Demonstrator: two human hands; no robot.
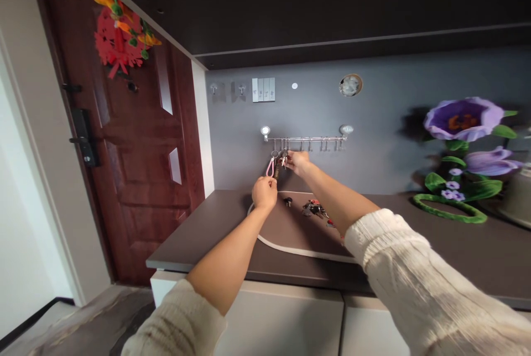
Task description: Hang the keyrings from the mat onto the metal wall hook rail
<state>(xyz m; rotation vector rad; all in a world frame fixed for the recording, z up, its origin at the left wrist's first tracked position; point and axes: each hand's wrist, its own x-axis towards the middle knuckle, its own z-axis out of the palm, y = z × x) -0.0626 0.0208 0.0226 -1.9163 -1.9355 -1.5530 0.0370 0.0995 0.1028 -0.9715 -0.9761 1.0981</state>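
A metal hook rail [307, 139] is fixed to the grey wall, with a row of hooks along it. From a ring near its left end hangs a pink key strap [270, 167]; its lower end meets the closed fingers of my left hand [264, 193]. Beside the strap hangs a brownish beaded strap [277, 170]. My right hand [299, 162] is just below the rail, fingertips closed on a bunch of keys [284, 158]. Whether that key ring sits on a hook, I cannot tell.
On the dark counter, a pale-edged tray [290, 248] bears a small key set [288, 201] and a pile of keys [314, 209], partly behind my right forearm. Purple fabric flowers [463, 118] stand at right. A dark shelf [332, 8] overhangs; a red-brown door [145, 190] is left.
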